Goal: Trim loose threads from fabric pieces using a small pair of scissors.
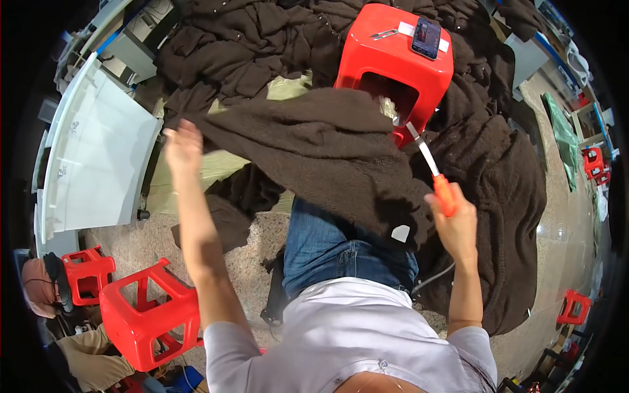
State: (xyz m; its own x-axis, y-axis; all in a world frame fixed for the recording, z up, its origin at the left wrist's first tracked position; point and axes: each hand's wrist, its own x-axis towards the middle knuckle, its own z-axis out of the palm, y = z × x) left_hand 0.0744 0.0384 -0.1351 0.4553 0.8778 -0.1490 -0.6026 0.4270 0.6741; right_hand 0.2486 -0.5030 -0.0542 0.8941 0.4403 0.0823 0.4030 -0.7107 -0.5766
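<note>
A dark brown fleece cloth stretches across my lap, its left end reaching up beside my left hand. That hand is smeared by motion, so I cannot see whether its fingers grip the cloth edge. My right hand is closed around the orange handle of a tool with a long silver shaft. The shaft points up and away toward the red stool, over the fleece's right side. Its far tip is hard to make out. A small white patch shows on the cloth over my right thigh.
A phone and small thread snips lie on the red stool. Heaps of brown fleece surround it, with more at right. A white panel stands at left. Another red stool sits at lower left, near a person's leg.
</note>
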